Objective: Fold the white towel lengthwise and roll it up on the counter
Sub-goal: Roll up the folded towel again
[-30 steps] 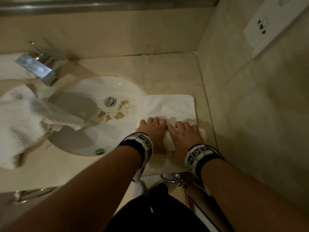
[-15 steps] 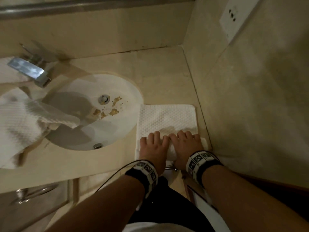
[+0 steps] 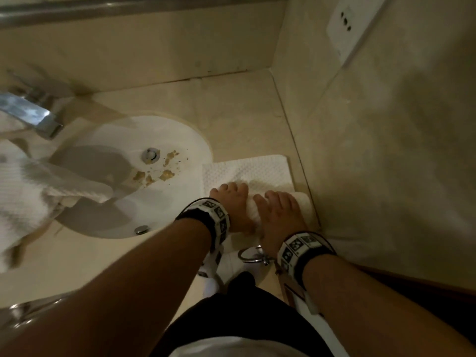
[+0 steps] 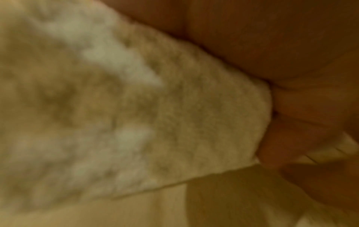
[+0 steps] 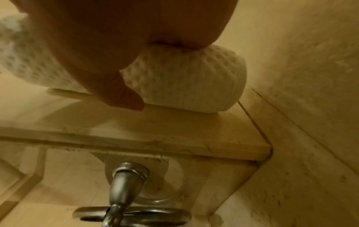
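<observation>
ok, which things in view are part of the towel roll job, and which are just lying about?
In the job:
white towel, part rolled
left hand on the roll
right hand on the roll
counter

Lying about:
second towel over the sink
faucet
wall socket

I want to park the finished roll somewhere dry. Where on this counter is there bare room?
Bare counter lies behind the white towel, bordered by the back wall, side wall and sink rim. A front strip below the sink is free too. It is crowded where the left hand and right hand press the roll, and at the left, where another towel drapes into the sink.
</observation>
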The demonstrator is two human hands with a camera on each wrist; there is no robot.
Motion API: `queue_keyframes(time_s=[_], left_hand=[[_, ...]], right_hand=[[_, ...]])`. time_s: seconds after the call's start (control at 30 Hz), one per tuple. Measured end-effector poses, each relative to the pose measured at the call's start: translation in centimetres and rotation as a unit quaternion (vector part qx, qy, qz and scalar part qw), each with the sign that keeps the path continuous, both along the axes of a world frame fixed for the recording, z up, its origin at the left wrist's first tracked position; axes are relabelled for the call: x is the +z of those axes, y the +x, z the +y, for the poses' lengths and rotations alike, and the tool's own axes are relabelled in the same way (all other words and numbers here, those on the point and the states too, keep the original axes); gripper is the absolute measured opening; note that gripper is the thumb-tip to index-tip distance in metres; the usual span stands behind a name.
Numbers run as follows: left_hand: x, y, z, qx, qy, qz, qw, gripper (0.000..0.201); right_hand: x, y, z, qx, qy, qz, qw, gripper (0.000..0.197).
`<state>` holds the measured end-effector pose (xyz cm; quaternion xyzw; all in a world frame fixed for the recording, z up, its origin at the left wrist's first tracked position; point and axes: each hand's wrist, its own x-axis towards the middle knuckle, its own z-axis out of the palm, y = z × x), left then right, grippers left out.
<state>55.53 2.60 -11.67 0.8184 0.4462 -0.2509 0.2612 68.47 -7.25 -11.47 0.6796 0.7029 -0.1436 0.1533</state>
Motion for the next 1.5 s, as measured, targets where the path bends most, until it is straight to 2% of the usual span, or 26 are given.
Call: queue_keyframes(time_s=[0.07,0.17,0.23,0.3,0.4,0.47,0.67,0.83,1.0,1.13,1.23,1.37,1.5], left_hand=[[0.7,-0.1,-1.0,-0.017,0.038,-0.003,0.999,0.094],[1.0,-0.6,-4.4,-0.018,0.151,-0.038,0.988,0.075],[0.1,-1.0,-6.6,-0.007,0.179,-0.047,0.983,0.087],[-0.5,-1.2,-6.7,0.003,0.197,-0.034,0.980,0.100],[-0.3,-0.5,-3.9,0.019,0.181,-0.018,0.983,0.086],[-0.1,-0.2,-1.5,0.032,0.167,-0.027,0.985,0.076],[-0.1,0.0,2.2,0.033,0.117,-0.026,0.992,0.086],[0.0,-0.2,3.1,0.034,0.106,-0.022,0.994,0.086],[0.6,-0.6,-0.4,0.019,0.144,-0.018,0.989,0.084],[1.0,-2.2,-4.7,-0.036,0.168,-0.005,0.985,0.091],[0.8,-3.3,-7.6,-0.060,0.138,0.020,0.988,0.093],[1.1,-3.7,-6.1,-0.060,0.113,0.017,0.992,0.089],[1.8,-2.6,-2.5,-0.058,0.064,0.021,0.996,0.091]], right_hand=[[0.0,0.2,0.5,-0.009,-0.003,0.002,1.000,0.093],[0.4,0.0,2.5,-0.024,0.014,0.013,1.000,0.072],[0.9,-0.1,4.3,-0.026,-0.004,0.027,0.999,0.063],[1.1,0.2,6.2,-0.008,-0.052,0.024,0.998,0.063],[1.6,0.9,8.1,-0.002,-0.091,0.035,0.995,0.069],[1.8,0.8,8.5,-0.007,-0.064,0.039,0.997,0.079],[-0.2,2.0,5.6,0.048,0.019,-0.023,0.998,0.110],[-0.2,2.2,8.0,0.058,0.004,-0.041,0.997,0.102],[0.2,1.0,7.2,0.031,0.004,-0.037,0.999,0.081],[0.7,0.3,3.8,0.002,-0.040,-0.023,0.999,0.084],[1.1,-0.1,2.0,0.003,-0.080,-0.013,0.997,0.089],[1.4,-0.4,3.2,0.002,-0.153,0.016,0.988,0.096],[1.7,-0.1,3.5,-0.006,-0.077,0.029,0.997,0.090]])
